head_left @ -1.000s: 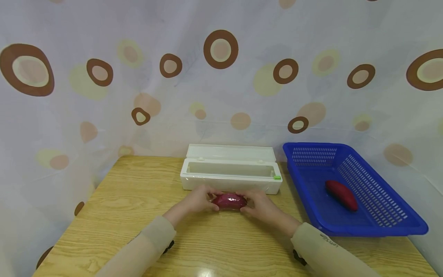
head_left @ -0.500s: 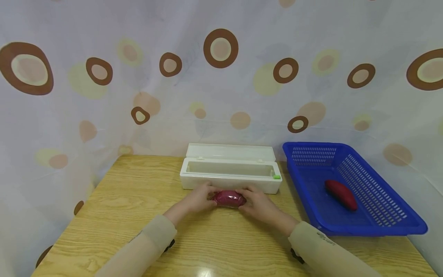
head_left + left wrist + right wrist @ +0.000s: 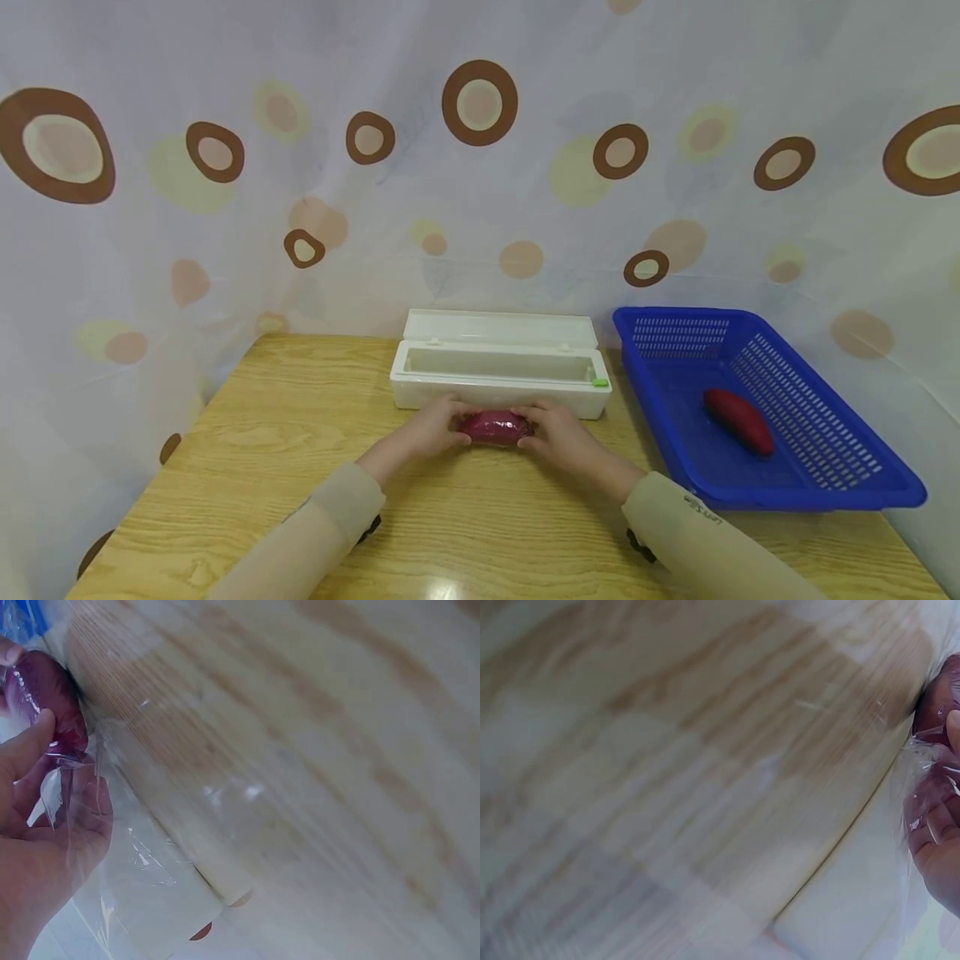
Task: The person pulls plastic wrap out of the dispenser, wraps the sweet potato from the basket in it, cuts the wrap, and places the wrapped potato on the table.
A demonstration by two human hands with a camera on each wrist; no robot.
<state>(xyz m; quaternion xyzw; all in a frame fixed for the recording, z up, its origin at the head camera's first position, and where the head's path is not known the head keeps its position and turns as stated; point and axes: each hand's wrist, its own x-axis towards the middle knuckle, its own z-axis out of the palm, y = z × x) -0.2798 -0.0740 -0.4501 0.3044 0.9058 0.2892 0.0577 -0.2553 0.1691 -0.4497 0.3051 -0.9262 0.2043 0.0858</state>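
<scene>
Slanting inward, the partly curled left hand [image 3: 435, 428] and right hand [image 3: 559, 437] are pinching opposite ends of an oblong purple vegetable [image 3: 496, 427] in clear plastic film [image 3: 142, 857].

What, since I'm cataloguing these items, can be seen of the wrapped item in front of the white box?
The wrapped item is plump, elongated and purplish red, resembling a sweet potato. Clear, glossy film covers it, bunched at both ends. It is held crosswise, roughly parallel to the white box. The left grip pinches one end, the right grip the other. Whether it touches the table is unclear.
</scene>
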